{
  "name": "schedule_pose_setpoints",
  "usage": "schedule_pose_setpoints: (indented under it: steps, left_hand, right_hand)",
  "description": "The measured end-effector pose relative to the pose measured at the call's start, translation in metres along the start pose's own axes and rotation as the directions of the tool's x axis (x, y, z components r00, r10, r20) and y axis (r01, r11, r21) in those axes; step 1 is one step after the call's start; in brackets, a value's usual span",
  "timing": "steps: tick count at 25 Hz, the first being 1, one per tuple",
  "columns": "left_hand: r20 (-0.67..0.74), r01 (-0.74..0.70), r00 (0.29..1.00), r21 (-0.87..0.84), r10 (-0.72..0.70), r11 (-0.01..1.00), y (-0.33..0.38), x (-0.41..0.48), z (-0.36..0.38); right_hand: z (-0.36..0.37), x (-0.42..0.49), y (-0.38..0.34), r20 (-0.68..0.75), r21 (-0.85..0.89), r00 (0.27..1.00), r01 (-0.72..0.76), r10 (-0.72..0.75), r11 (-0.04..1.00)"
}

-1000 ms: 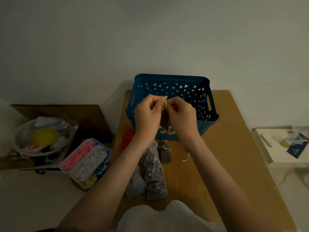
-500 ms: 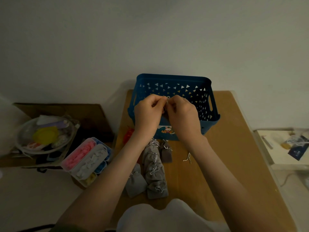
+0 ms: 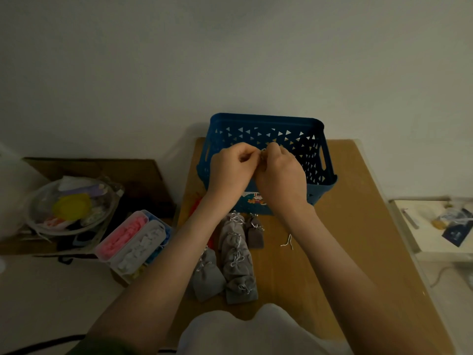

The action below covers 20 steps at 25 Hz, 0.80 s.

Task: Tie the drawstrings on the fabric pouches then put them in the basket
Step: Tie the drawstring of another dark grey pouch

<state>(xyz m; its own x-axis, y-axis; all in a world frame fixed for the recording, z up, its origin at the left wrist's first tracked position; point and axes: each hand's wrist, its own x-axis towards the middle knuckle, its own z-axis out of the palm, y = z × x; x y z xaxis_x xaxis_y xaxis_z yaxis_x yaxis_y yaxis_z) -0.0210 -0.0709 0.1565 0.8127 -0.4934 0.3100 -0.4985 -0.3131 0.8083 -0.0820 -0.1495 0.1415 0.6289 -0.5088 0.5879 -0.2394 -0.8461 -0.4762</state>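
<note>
My left hand (image 3: 231, 170) and my right hand (image 3: 281, 175) meet in front of the blue basket (image 3: 317, 129), fingers curled together and pinching the pale drawstring (image 3: 263, 151) of a pouch. That pouch is mostly hidden behind my hands. Several grey fabric pouches (image 3: 236, 254) lie in a row on the wooden table (image 3: 345, 226) below my wrists, and a darker brown pouch (image 3: 254, 233) sits beside them. A loose bit of white string (image 3: 288, 242) lies to their right.
A compartment box (image 3: 133, 242) with pink and white pieces stands left of the table. A round clear bowl (image 3: 71, 206) of mixed items sits on a cardboard box further left. A red item (image 3: 195, 203) peeks out by the basket's left corner. A white shelf (image 3: 435, 226) stands at the right.
Both hands have risen slightly and drawn closer together over the basket's front, still working the drawstring. The brown pouch that hung between them a second ago is now hidden behind the hands.
</note>
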Motion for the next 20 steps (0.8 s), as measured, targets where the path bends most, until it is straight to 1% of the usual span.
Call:
schedule_pose_setpoints:
  steps: [2,3,4,6,7,9,11,13,15,17,18,19,20]
  left_hand:
    - [0.034,-0.042,0.999,0.019,0.041,0.999,-0.001,0.003,-0.005]
    - [0.051,-0.053,0.997,0.012,0.052,0.999,-0.003,0.005,-0.007]
    - [0.066,-0.053,0.996,-0.012,0.054,0.999,-0.004,0.006,-0.009]
    - [0.071,-0.030,0.997,-0.103,0.037,0.994,-0.005,0.008,-0.010]
    - [0.059,-0.027,0.998,-0.138,0.035,0.990,-0.006,0.007,-0.009]
    - [0.013,-0.061,0.998,-0.139,0.064,0.988,-0.005,0.005,-0.007]
    - [-0.039,-0.125,0.992,-0.088,0.122,0.988,-0.003,0.002,-0.005]
    - [-0.081,-0.181,0.981,-0.041,0.177,0.983,0.000,0.000,-0.003]
    - [-0.102,-0.190,0.978,-0.058,0.184,0.980,0.001,-0.003,-0.001]
    - [-0.080,-0.140,0.989,-0.171,0.128,0.975,0.001,-0.004,-0.001]
    - [-0.041,-0.086,0.996,-0.270,0.077,0.959,0.000,-0.005,-0.002]
    - [0.013,-0.018,1.000,-0.389,0.026,0.921,0.000,-0.005,-0.003]
    - [0.073,0.049,0.997,-0.511,-0.013,0.858,-0.001,-0.005,-0.004]
  right_hand:
    - [-0.007,0.006,0.004,0.146,0.114,0.986,-0.093,0.076,0.989]
    - [-0.011,0.011,0.008,0.247,0.205,0.961,-0.179,0.126,0.962]
    - [-0.018,0.015,0.011,0.353,0.307,0.920,-0.283,0.167,0.909]
    - [-0.029,0.021,0.015,0.506,0.473,0.840,-0.461,0.197,0.751]
    - [-0.033,0.023,0.016,0.554,0.514,0.809,-0.519,0.198,0.683]
    - [-0.039,0.026,0.018,0.633,0.546,0.752,-0.603,0.185,0.582]
    - [-0.042,0.028,0.018,0.680,0.557,0.713,-0.654,0.170,0.513]
    - [-0.039,0.028,0.018,0.676,0.572,0.716,-0.659,0.175,0.489]
    - [-0.034,0.025,0.019,0.673,0.601,0.720,-0.666,0.169,0.442]
    - [-0.032,0.024,0.020,0.696,0.634,0.710,-0.680,0.112,0.369]
    - [-0.034,0.024,0.021,0.709,0.643,0.701,-0.687,0.076,0.337]
    - [-0.035,0.025,0.022,0.722,0.648,0.691,-0.695,0.039,0.310]
    - [-0.037,0.025,0.022,0.734,0.650,0.679,-0.705,0.004,0.283]
